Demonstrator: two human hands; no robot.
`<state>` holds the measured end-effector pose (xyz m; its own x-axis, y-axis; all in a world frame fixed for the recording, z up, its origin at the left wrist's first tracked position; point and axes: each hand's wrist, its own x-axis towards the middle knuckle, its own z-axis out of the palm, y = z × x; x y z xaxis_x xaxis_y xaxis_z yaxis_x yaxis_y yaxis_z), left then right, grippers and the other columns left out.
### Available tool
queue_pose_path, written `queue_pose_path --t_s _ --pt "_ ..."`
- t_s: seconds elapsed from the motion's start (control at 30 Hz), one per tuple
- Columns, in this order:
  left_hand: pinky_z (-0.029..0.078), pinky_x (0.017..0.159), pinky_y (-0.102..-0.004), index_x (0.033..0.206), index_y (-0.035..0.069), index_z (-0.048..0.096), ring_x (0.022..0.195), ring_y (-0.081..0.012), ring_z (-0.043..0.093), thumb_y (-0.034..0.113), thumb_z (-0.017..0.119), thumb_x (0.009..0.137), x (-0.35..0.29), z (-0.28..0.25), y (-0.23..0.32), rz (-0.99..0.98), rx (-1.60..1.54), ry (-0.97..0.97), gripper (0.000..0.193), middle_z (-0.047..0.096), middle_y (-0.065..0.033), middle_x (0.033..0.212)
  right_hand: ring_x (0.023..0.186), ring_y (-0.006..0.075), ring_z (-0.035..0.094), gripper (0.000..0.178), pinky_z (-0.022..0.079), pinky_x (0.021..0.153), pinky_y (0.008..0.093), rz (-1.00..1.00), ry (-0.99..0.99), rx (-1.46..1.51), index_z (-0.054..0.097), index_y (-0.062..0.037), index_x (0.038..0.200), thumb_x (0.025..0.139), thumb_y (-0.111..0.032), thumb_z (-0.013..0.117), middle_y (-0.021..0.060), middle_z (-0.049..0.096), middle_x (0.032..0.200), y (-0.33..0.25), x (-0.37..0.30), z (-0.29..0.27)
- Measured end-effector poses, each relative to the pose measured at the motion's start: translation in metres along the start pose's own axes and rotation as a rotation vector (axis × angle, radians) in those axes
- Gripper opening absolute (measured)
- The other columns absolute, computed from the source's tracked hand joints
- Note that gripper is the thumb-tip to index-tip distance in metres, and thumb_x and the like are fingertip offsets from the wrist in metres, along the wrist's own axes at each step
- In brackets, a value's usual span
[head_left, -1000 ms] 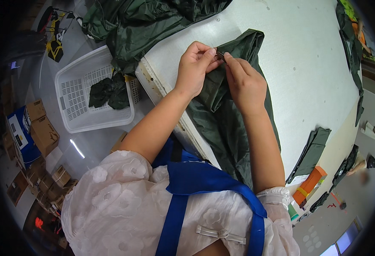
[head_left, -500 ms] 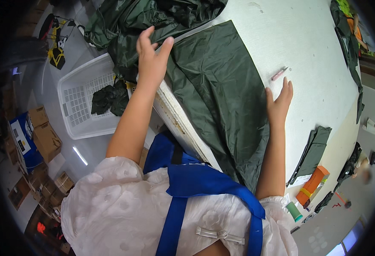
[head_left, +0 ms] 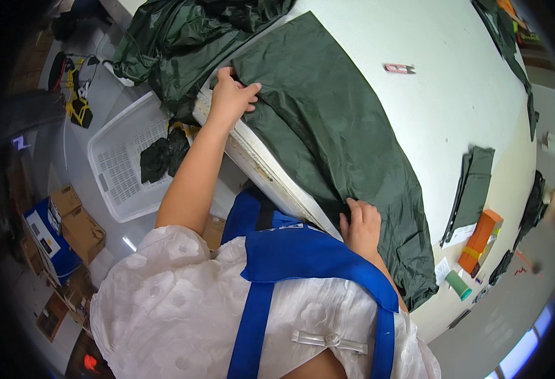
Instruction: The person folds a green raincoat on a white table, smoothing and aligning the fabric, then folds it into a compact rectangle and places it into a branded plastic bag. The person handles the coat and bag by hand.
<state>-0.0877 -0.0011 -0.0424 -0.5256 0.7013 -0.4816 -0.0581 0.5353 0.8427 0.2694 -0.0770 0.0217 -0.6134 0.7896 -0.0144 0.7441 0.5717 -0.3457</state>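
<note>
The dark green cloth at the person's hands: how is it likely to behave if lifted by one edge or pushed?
The dark green cloth would probably droop, since soft folds and creases run through it. It looks thin, so it is likely light for its spread. Its faint sheen suggests it may slide easily over the smooth-looking white table.

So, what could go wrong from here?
Perhaps three things. The green cloth under the right hand is creased, so it might end up lying crooked. The small pink-handled snips lie loose on the table, where a swing of the cloth could catch them. The dark green heap spills over the table's edge near the white basket and might slide off.
</note>
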Motion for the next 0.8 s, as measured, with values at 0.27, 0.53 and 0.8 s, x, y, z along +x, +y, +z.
queue_pose_path --t_s 0.27,0.53,0.8 --pt "0.052 0.067 -0.0389 0.13 0.002 0.029 0.085 -0.031 0.06 0.002 0.052 0.08 0.014 -0.026 0.028 -0.027 0.207 0.039 0.055 0.049 -0.0212 0.109 0.081 0.0296 0.06 0.029 0.051 0.069 0.0366 0.041 -0.021 0.295 0.062 -0.0053 0.099 0.071 0.002 0.062 0.0103 0.058 0.09 0.013 -0.026 -0.007" --pt "0.005 0.106 -0.0669 0.141 0.037 0.036 0.138 -0.0461 0.011 0.054 0.051 0.087 -0.09 0.049 -0.001 1.094 1.057 -0.335 0.058 0.019 -0.0118 0.153 0.081 0.0266 0.06 0.032 0.05 0.07 0.0359 -0.091 -0.115 0.231 0.063 -0.0085 0.103 0.072 -0.005 0.065 0.0077 0.059 0.092 0.014 -0.031 0.013" --pt "0.005 0.112 -0.0557 0.145 0.035 0.028 0.141 -0.0399 0.008 0.056 0.042 0.091 -0.061 0.038 -0.052 0.915 1.142 -0.347 0.06 0.013 -0.0112 0.155 0.129 0.0351 0.036 0.052 0.023 0.109 0.0472 0.069 -0.022 -0.262 0.049 -0.022 0.133 0.084 -0.036 0.061 0.0107 0.041 0.141 0.016 0.021 0.032"
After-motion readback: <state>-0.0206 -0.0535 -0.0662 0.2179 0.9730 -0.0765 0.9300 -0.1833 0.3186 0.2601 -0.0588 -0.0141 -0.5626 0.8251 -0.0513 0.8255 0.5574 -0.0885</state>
